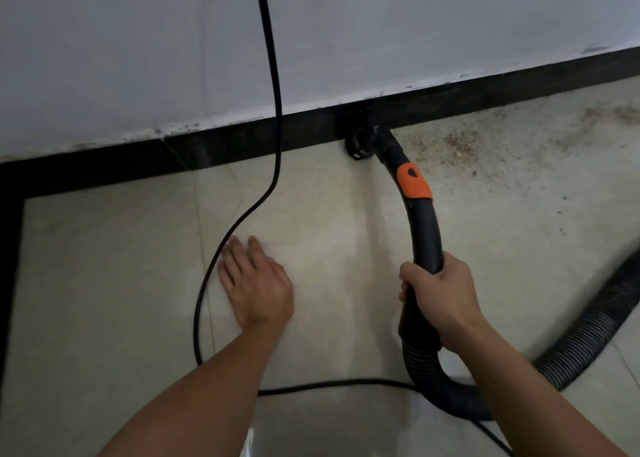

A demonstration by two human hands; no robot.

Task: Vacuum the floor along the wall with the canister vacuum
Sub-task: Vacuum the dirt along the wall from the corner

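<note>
My right hand [441, 293] grips the black curved vacuum handle [424, 228], which carries an orange slider [414, 181]. At the handle's far end a small round brush nozzle [362, 143] touches the floor against the black baseboard [242, 141]. The ribbed black hose [588, 332] runs from under my right hand out to the right edge. My left hand [254, 283] rests flat on the beige tiled floor [104, 283], fingers apart, holding nothing. Brown dust and crumbs [460, 144] lie on the floor right of the nozzle. The canister itself is out of view.
A black power cord [275, 110] hangs down the white wall [138, 58], loops on the floor just left of my left hand and passes under my arms. A dark floor border [10, 248] runs along the left edge.
</note>
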